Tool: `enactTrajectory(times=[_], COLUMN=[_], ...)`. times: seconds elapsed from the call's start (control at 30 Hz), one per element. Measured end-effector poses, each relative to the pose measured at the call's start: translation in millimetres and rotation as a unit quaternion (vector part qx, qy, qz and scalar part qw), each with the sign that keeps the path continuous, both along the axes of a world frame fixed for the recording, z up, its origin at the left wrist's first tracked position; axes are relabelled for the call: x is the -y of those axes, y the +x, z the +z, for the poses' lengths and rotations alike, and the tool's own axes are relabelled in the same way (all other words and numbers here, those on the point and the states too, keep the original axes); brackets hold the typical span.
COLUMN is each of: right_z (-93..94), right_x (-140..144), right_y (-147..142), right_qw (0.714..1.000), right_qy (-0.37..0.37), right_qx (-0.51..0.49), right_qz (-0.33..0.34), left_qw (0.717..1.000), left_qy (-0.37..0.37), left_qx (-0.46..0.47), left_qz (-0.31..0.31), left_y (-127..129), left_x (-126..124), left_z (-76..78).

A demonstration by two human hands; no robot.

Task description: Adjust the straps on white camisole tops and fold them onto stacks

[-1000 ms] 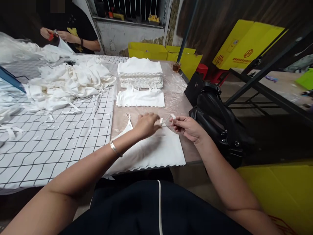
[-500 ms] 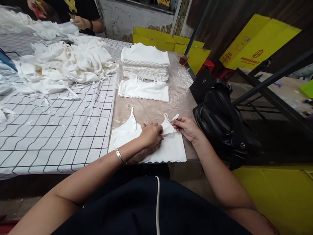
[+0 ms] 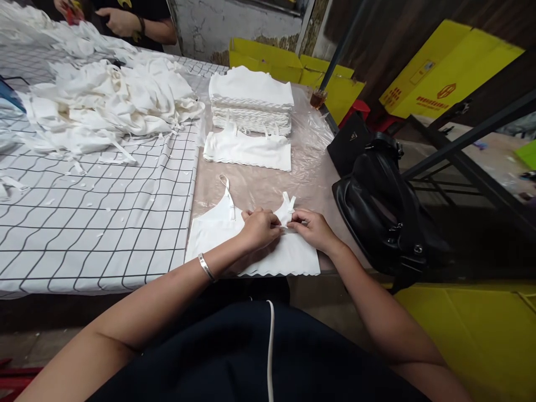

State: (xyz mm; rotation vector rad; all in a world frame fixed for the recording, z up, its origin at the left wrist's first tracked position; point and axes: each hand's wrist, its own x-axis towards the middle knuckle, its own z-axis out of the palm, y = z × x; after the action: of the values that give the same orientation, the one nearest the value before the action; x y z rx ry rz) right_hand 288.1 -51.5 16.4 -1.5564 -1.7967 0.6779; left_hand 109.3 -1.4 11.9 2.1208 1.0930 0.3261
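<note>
A white strappy top (image 3: 218, 231) lies flat at the near edge of the table (image 3: 268, 187), its scalloped hem toward me. My left hand (image 3: 260, 229) presses down on the cloth near the right strap. My right hand (image 3: 312, 229) pinches that right strap (image 3: 288, 204) at its base. The two hands almost touch. The left strap (image 3: 227, 192) lies loose on the plastic-covered tabletop.
One folded white top (image 3: 248, 152) lies beyond, behind it a neat stack of folded tops (image 3: 251, 100). A loose heap of white garments (image 3: 104, 106) covers the checked cloth (image 3: 96, 223) at left. A black bag (image 3: 381, 201) sits at the right edge. Another person's hands (image 3: 119, 21) work at far left.
My right hand has lowered the strap from mid-air down to the garment and moved closer to my left hand. The view has tilted slightly downward.
</note>
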Motion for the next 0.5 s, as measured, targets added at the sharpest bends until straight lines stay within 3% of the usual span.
enactTrajectory(times=[0.37, 0.5], right_z=[-5.7, -6.3], right_x=[1.6, -1.0], right_y=[-9.6, -16.8], right_qw=[0.999, 0.993], right_qy=[0.017, -0.033], right_qx=[-0.029, -0.105], right_qz=[-0.006, -0.048], left_qw=[1.0, 0.999], left_qy=[0.0, 0.034], left_qx=[-0.01, -0.04], left_qz=[0.006, 0.01], left_y=[4.6, 5.0], left_x=[0.5, 5.5], left_z=[1.4, -0.4])
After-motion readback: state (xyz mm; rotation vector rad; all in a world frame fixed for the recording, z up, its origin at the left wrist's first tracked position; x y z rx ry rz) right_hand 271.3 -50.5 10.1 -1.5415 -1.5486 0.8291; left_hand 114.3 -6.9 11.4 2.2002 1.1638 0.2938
